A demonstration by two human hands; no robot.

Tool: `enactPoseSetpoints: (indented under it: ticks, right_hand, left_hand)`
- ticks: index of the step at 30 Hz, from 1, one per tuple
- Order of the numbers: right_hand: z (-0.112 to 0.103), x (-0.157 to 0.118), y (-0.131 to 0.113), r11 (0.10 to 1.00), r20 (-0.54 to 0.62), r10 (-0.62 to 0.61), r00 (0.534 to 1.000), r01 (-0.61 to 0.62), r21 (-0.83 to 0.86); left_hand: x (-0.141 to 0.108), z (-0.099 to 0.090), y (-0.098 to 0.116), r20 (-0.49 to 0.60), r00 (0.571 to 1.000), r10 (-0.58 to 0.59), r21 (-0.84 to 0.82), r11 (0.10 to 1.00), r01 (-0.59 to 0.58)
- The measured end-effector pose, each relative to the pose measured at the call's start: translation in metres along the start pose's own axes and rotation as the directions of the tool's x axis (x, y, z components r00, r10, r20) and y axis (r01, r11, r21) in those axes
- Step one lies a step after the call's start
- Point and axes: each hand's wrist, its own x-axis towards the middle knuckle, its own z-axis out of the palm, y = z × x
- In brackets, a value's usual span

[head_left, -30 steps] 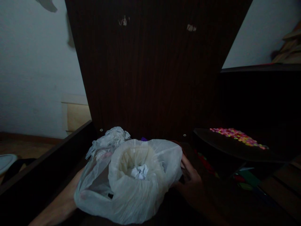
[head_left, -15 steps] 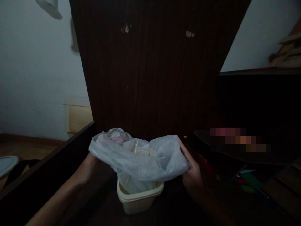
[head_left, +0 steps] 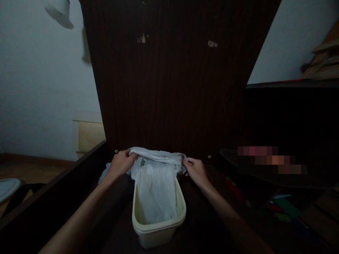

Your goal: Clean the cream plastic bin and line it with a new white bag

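A thin white plastic bag hangs down into a cream rectangular plastic container, with its upper edge bunched over the far rim. My left hand pinches the bag's left end, just beyond the container's far left corner. At the opposite end, my right hand grips the gathered edge between thumb and fingers. The container's near rim and its sides show uncovered. A bluish bit of plastic sticks out left of my left hand; what it belongs to is hard to make out.
The container stands on a dark wooden surface with a raised board along the left. A tall dark wooden panel rises behind. Red and green items lie at the lower right, and a white-rimmed object is at far left.
The bag was spread wide over the container; now its edge is bunched along the far rim. Both hands have come closer together, and more of the container shows.
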Motion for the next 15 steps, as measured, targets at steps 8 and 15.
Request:
enactPoseSetpoints:
  ticks: [8,15]
  right_hand:
    - [-0.001,0.002,0.021,0.995,0.021,0.064,0.998,-0.062,-0.074]
    - [-0.022,-0.02,-0.01,0.99,0.419,0.111,0.901,-0.136,0.031]
  left_hand:
    - [0.0,0.0,-0.033,0.144,0.986,-0.085,-0.089,0.991,0.098]
    - [-0.028,-0.02,-0.036,0.48,0.874,-0.068,-0.386,0.879,0.281]
